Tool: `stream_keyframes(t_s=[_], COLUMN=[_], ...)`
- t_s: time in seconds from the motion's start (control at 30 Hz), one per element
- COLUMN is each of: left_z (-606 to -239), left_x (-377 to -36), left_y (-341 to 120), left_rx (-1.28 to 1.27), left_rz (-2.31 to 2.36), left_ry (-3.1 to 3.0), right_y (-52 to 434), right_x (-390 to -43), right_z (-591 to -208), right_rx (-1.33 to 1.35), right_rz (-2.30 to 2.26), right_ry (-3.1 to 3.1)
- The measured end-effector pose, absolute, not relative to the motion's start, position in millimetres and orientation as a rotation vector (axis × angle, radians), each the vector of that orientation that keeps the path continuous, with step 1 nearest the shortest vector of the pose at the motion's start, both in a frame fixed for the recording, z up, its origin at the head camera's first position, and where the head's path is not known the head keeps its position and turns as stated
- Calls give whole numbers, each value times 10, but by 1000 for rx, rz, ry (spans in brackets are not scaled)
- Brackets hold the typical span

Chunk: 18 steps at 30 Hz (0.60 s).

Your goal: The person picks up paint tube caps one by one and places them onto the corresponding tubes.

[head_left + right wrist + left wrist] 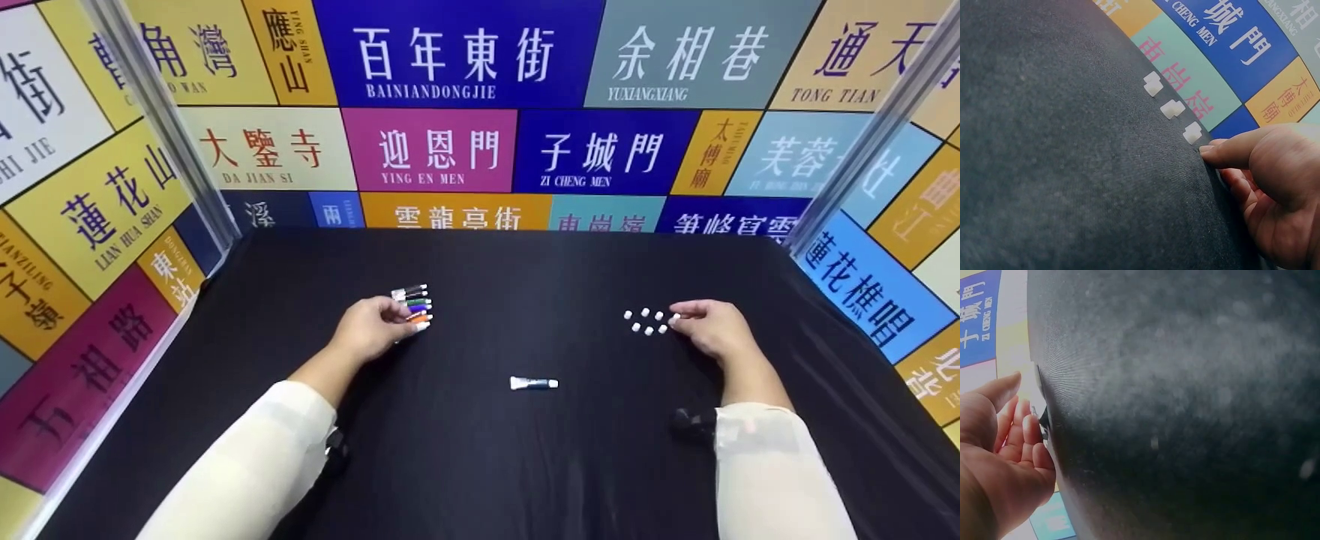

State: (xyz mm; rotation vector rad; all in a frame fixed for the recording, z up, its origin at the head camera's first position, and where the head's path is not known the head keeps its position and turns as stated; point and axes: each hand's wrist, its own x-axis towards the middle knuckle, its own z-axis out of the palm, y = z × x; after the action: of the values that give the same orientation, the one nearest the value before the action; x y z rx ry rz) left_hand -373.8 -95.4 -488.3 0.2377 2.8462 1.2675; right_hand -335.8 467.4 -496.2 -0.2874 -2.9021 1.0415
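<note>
At the left of the black cloth my left hand curls its thumb and fingers around an orange paint tube with a white cap. A green paint tube, a purple one and dark ones lie side by side just beyond it. My right hand pinches a small white piece between thumb and fingertips at the right. Beside it, several like white pieces lie in two short rows; the right wrist view shows white pieces left of the thumb.
A dark blue paint tube lies alone near the middle of the black cloth. Behind stands a wall of coloured street-name panels, with metal posts at both back corners.
</note>
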Motion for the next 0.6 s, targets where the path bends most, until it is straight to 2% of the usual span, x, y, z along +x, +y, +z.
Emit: stream_keyframes(t_s=[0.6], left_z=[-4860], left_x=[-3723], left_y=[-926], left_rx=[287], left_rz=[999], left_ry=[2847], right_y=[4676], right_x=[-3361], right_z=[-4972], right_rx=[-271], right_rz=[996], right_ry=[-2901])
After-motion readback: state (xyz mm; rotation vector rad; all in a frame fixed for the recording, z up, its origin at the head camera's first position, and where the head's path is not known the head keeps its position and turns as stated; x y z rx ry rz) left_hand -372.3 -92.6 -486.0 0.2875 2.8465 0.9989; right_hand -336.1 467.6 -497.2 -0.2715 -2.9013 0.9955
